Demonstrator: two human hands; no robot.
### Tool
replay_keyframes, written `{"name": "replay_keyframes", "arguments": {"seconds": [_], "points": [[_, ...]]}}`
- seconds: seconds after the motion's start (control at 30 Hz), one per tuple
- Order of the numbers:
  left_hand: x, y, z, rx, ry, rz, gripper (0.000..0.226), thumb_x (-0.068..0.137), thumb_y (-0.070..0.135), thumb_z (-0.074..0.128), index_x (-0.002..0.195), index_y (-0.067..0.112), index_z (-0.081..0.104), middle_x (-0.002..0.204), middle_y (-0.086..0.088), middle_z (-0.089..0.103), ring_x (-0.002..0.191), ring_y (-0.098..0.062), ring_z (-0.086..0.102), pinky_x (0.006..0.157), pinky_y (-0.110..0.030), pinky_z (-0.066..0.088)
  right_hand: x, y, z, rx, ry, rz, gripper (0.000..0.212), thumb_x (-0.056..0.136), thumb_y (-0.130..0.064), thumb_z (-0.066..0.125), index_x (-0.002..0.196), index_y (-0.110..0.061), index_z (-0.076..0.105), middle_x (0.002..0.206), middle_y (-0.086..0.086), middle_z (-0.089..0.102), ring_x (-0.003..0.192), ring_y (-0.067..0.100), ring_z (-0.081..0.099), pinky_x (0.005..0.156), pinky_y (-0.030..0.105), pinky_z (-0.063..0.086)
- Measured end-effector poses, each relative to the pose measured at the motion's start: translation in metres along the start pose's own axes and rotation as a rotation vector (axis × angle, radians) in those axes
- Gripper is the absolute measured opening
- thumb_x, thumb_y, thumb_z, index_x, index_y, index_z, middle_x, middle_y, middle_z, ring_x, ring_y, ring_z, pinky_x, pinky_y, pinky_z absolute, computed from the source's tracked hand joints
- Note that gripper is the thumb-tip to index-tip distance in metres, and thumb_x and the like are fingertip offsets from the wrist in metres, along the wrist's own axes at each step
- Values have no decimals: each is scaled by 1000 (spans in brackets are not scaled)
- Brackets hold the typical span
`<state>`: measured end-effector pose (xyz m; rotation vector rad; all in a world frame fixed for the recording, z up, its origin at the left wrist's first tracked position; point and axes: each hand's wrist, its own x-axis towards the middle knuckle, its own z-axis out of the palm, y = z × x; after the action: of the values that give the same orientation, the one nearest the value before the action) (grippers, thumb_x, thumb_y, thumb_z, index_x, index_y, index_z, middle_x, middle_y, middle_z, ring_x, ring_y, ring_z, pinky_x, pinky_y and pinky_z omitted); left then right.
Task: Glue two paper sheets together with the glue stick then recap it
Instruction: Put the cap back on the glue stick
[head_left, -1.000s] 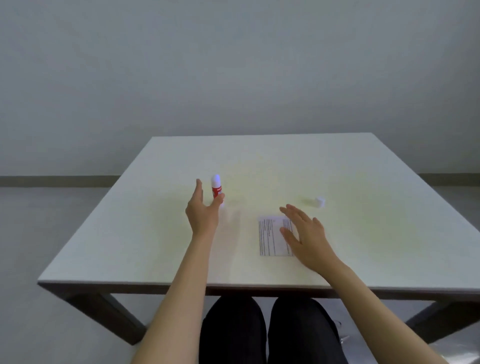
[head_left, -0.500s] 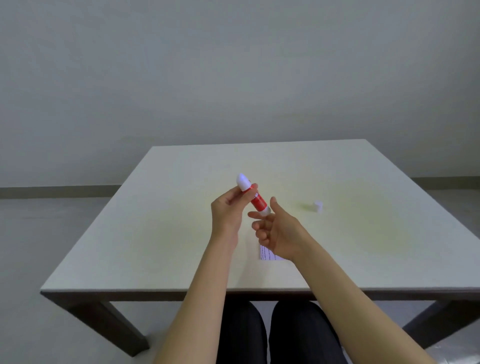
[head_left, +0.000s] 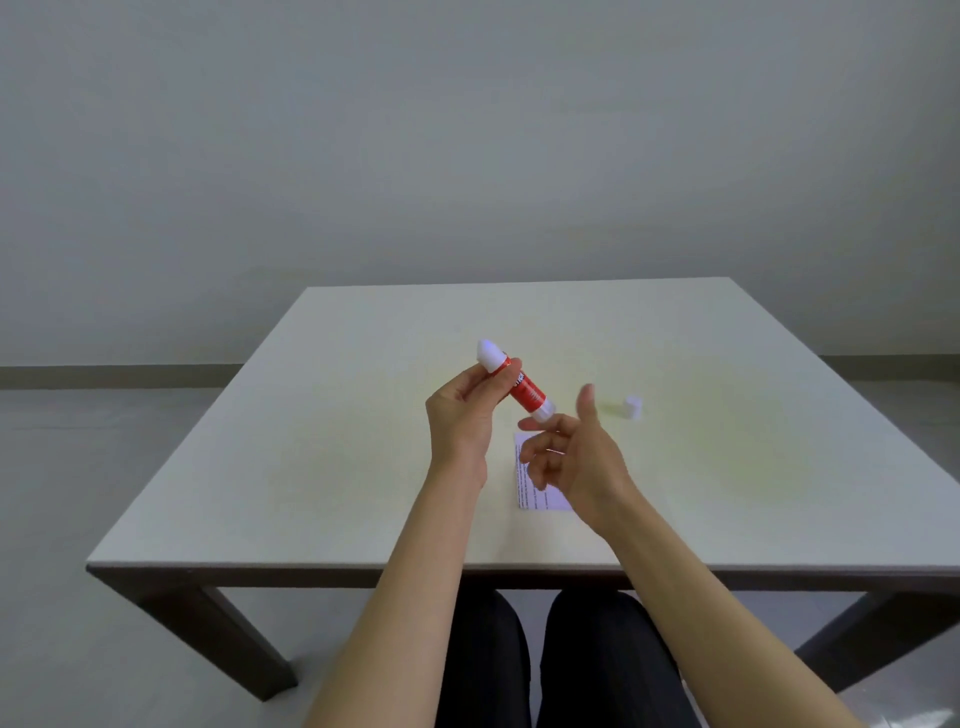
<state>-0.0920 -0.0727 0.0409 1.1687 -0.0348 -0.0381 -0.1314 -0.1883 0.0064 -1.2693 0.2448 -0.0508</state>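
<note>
The glue stick is being held tilted above the table in the left hand (pinched near its white cap), while the empty, loosely curled right hand, hovering over the paper, is best being brought to its lower end for a steady pull.

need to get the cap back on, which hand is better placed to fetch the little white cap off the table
Right. The right hand is open and nearer the small white cap, which lies on the pale table to its right. The left hand grips the red glue stick.
</note>
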Motion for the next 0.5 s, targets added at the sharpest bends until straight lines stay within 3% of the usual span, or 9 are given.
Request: {"name": "replay_keyframes", "arguments": {"seconds": [0.07,0.13,0.17,0.23,0.3,0.33,0.4,0.5], "points": [[0,3,0,20,-11,13,7,74,14,78,72,21,77,81,3,75,89,-18,68,93,-29,48,1,-6,0,153,-113,158,57,94,-53,36,81,-4,63,54,9,62,40,19,50,41,22,44],[2,5,-1,24,-13,34,9,73,13,78,70,22,77,78,7,76,88,-17,68,93,-29,49,2,-8,1,208,-156,97,39,96,-37,45,83,-4,61,60,8,62,45,16,55,46,22,49],[3,6,-1,27,-10,45,9,73,14,78,70,22,77,77,8,76,88,-16,68,92,-28,50,2,-6,3,183,-149,-17,29,96,-29,49,86,-3,60,66,8,63,49,16,59,51,22,51],[5,7,-2,25,-4,57,8,74,14,78,72,22,77,78,8,76,89,-17,68,88,-24,50,1,2,5,-143,-28,-360,10,92,-16,56,93,-6,56,77,3,66,58,16,66,59,17,52],[5,5,-2,26,8,55,8,74,14,78,77,22,77,79,10,76,90,-17,69,81,-17,49,4,12,3,-629,184,-675,13,86,-11,63,93,-10,51,79,-9,63,63,11,63,59,7,44],[5,3,-2,32,14,52,9,74,14,78,79,21,77,79,11,77,90,-16,69,77,-12,49,5,15,3,-734,230,-755,18,84,-11,66,93,-12,51,78,-15,61,64,9,59,59,6,42],[5,1,-3,42,24,48,9,74,15,78,80,20,77,79,11,77,91,-16,69,69,-5,48,5,13,4,-628,231,-653,25,82,-21,69,99,-16,52,80,-18,62,61,7,58,59,7,42],[5,1,-5,40,33,30,7,73,14,78,77,20,76,77,11,76,89,-15,69,74,-11,47,4,-9,6,-25,-60,9,45,92,-47,48,107,-6,58,71,6,70,50,18,60,53,24,51]]}}
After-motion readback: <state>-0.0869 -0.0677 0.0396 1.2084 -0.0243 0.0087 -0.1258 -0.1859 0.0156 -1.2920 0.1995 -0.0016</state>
